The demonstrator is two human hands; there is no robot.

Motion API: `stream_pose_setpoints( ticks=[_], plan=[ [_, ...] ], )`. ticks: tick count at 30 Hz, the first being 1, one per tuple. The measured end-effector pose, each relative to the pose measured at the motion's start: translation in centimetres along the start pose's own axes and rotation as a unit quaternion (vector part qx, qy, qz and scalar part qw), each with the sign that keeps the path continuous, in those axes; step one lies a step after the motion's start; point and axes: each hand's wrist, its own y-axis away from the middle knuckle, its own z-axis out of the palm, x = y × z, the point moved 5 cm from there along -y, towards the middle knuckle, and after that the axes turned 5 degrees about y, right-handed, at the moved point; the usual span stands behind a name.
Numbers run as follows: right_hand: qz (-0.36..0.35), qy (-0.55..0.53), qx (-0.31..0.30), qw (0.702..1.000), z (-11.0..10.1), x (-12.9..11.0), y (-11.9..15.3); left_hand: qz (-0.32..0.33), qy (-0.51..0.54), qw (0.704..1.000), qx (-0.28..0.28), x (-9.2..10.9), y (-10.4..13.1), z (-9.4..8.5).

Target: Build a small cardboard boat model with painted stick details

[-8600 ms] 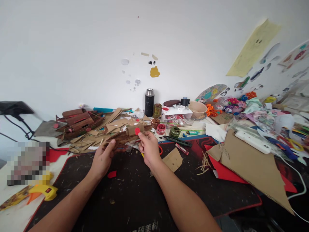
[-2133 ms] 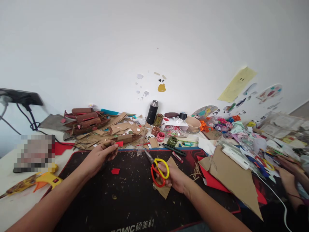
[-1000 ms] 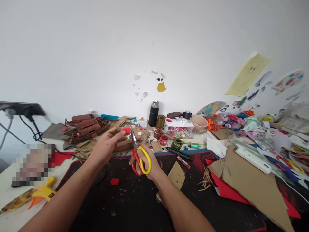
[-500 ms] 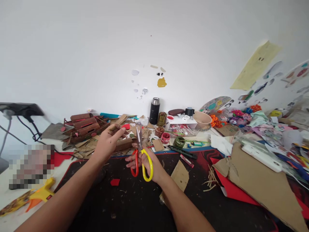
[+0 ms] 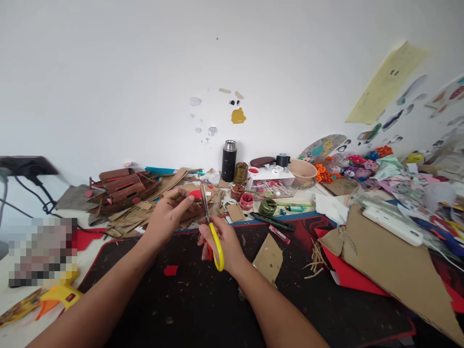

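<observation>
My left hand point(image 5: 170, 212) pinches a small red piece point(image 5: 195, 194) between thumb and fingers, above the dark mat point(image 5: 145, 304). Just right of it, my right hand point(image 5: 223, 241) is wrapped round the handles of scissors point(image 5: 206, 205) with one yellow and one red loop. The blades point up and away, their tips close beside the red piece. Whether they touch it cannot be made out. Another red scrap point(image 5: 170, 270) lies on the mat below my hands.
A brown cardboard model point(image 5: 123, 188) and cardboard scraps lie at the back left. Behind my hands stand a black flask point(image 5: 229, 162) and paint jars point(image 5: 268, 207). A yellow glue gun point(image 5: 63, 292) is at left, a large cardboard sheet point(image 5: 391, 270) at right.
The scissors have turned and their handles have drawn together, with my right fingers now round them. My left hand has moved slightly right with the red piece. The view has shifted a little.
</observation>
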Motion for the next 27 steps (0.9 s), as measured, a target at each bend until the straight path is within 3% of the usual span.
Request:
stream_pose_setpoints(
  ticks=[7, 14, 27],
  plan=[
    [0.005, 0.009, 0.004, 1.000, 0.06, -0.14, 0.12, -0.016, 0.027, 1.000, 0.003, -0.79, 0.14, 0.35],
    [0.002, 0.026, 0.000, 1.000, 0.11, -0.02, 0.16, 0.005, 0.027, 0.999, 0.030, -0.23, 0.23, 0.33],
    [0.002, 0.022, 0.003, 1.000, 0.12, 0.18, 0.14, 0.006, 0.036, 0.999, 0.023, -0.64, 0.07, 0.02]
  ],
)
